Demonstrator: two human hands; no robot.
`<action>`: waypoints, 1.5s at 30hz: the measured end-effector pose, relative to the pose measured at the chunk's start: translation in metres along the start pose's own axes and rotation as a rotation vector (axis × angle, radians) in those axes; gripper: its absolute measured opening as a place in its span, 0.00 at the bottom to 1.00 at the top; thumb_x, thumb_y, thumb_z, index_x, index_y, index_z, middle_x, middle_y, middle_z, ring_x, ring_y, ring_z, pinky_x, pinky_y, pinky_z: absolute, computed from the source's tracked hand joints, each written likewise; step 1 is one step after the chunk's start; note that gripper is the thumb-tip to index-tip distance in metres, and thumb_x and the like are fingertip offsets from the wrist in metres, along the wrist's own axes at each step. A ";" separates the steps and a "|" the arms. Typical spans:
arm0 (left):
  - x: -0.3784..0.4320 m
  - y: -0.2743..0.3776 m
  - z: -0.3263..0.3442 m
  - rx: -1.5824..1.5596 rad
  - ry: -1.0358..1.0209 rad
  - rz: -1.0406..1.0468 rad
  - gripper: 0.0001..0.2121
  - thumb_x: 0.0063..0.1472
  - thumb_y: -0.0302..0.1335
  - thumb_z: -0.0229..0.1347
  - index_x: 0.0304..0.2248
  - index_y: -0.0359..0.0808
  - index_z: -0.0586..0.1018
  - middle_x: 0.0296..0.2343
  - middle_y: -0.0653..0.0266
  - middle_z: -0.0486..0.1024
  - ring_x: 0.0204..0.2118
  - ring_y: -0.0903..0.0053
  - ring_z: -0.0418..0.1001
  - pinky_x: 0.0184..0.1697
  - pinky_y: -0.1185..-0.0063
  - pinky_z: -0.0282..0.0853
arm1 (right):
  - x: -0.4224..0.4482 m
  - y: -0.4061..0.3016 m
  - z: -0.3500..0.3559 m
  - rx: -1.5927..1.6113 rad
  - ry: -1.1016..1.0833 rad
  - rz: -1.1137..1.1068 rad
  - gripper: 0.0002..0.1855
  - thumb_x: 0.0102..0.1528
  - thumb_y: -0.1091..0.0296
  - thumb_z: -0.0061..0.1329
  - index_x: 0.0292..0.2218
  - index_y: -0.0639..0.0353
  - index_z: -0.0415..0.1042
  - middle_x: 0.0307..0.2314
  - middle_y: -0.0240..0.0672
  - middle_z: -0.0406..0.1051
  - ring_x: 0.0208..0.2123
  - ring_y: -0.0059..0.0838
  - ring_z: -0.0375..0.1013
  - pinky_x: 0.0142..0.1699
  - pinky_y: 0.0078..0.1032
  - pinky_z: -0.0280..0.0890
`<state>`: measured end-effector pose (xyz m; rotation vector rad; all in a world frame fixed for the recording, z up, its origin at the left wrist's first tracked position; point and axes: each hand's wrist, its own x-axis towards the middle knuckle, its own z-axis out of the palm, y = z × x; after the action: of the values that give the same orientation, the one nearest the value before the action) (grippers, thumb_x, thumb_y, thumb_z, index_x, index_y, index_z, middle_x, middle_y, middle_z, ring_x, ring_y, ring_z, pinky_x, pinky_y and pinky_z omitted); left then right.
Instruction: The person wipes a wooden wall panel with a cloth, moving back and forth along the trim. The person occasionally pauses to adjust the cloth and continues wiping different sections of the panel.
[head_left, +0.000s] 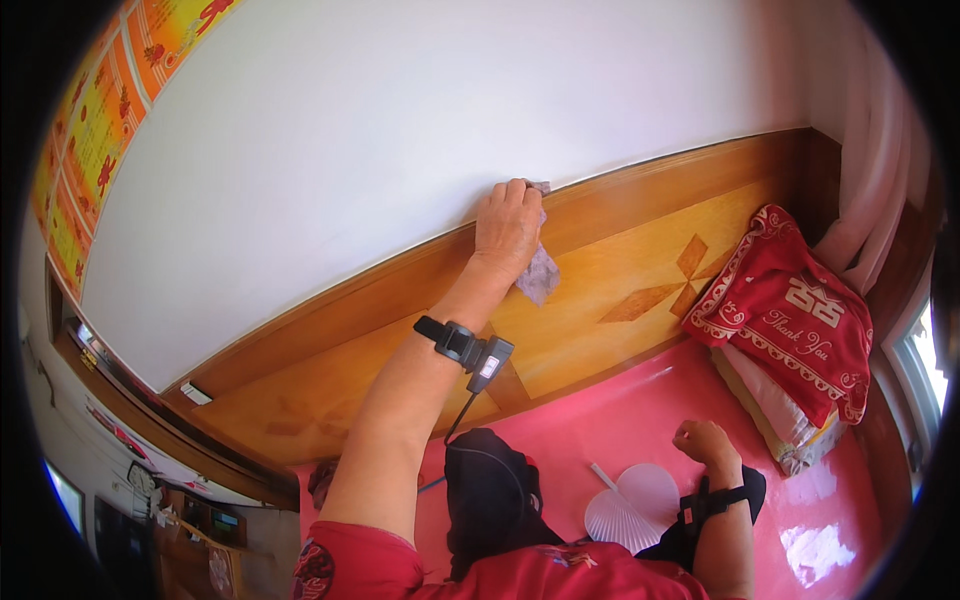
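My left hand (510, 227) grips a greyish-purple cloth (538, 276) at the top edge of a wooden wall panel (585, 259). One end of the cloth hangs down over the panel's face, and a bit sticks out above my fingers. Most of the gripped part is hidden under the hand. Above that edge rises a white wall (420, 135). My right hand (706, 442) is curled into a loose fist by my right knee, with nothing seen in it. Both wrists wear black strapped devices.
Pink glossy sheeting (600, 405) covers the surface where I kneel or sit. A pleated hand fan (637, 502) lies between my legs. At right, a red cloth (795, 315) with white lettering drapes over folded bedding (757, 405), near a curtain (874, 172) and window. Orange-yellow posters (97, 135) hang at left.
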<state>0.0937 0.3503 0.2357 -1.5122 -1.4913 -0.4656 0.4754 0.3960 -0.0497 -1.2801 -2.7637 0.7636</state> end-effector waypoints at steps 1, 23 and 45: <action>-0.002 -0.004 -0.002 0.008 0.000 0.005 0.07 0.48 0.21 0.58 0.29 0.36 0.75 0.30 0.60 0.69 0.35 0.65 0.68 0.37 0.71 0.66 | -0.001 -0.001 0.000 -0.002 0.001 -0.003 0.14 0.49 0.58 0.48 0.34 0.54 0.78 0.31 0.41 0.77 0.37 0.43 0.75 0.44 0.36 0.69; -0.149 -0.132 -0.137 0.349 -0.048 -0.280 0.07 0.53 0.21 0.56 0.33 0.37 0.77 0.32 0.63 0.71 0.36 0.64 0.69 0.39 0.71 0.68 | -0.010 0.006 0.007 0.011 -0.021 0.040 0.15 0.47 0.58 0.49 0.35 0.54 0.78 0.32 0.42 0.77 0.38 0.43 0.76 0.45 0.35 0.69; -0.076 -0.066 -0.060 -0.006 0.067 -0.205 0.08 0.50 0.17 0.54 0.32 0.35 0.76 0.33 0.58 0.72 0.37 0.60 0.69 0.40 0.69 0.68 | -0.018 0.006 -0.002 0.004 0.032 0.059 0.14 0.47 0.59 0.49 0.33 0.54 0.79 0.29 0.44 0.77 0.35 0.44 0.76 0.45 0.36 0.70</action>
<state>0.0381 0.2475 0.2268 -1.3407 -1.6008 -0.6356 0.4924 0.3869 -0.0474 -1.3669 -2.7093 0.7446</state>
